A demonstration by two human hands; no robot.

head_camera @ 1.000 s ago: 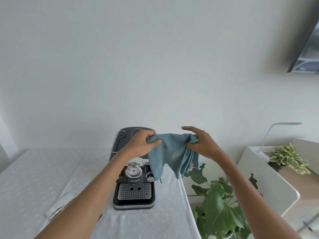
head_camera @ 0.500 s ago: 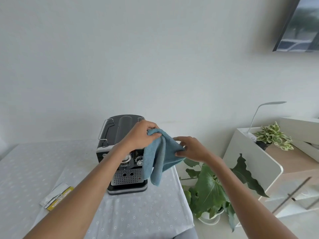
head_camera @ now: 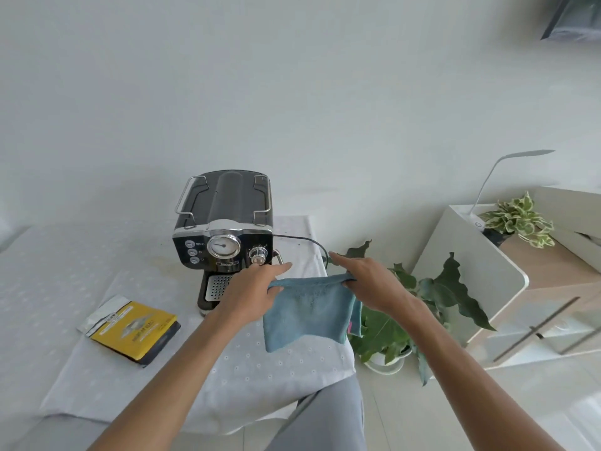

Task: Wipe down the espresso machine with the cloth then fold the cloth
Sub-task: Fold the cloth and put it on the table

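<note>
- While the cloth (head_camera: 307,309) hangs in the air just in front of and to the right of the espresso machine (head_camera: 224,236), both hands hold it by its top edge so that it drapes flat for folding.
- Left hand (head_camera: 252,292): thumb and fingers are pinched closed on the cloth's upper left corner, nearest the machine's drip tray.
- Right hand (head_camera: 366,281): the lower fingers pinch the upper right corner; the index finger points out straight, away from the cloth.
- The cloth appears already doubled: a second layer and a pink tag show at its right edge, on the side away from the machine.
- The wiping step is judged finished; the fold is in hand.
- A yellow packet (head_camera: 133,330) lies on the tablecloth (head_camera: 227,379) left of the machine, apart from the cloth.
- A cord (head_camera: 302,240) trails from the machine's right side, behind the hands.
</note>
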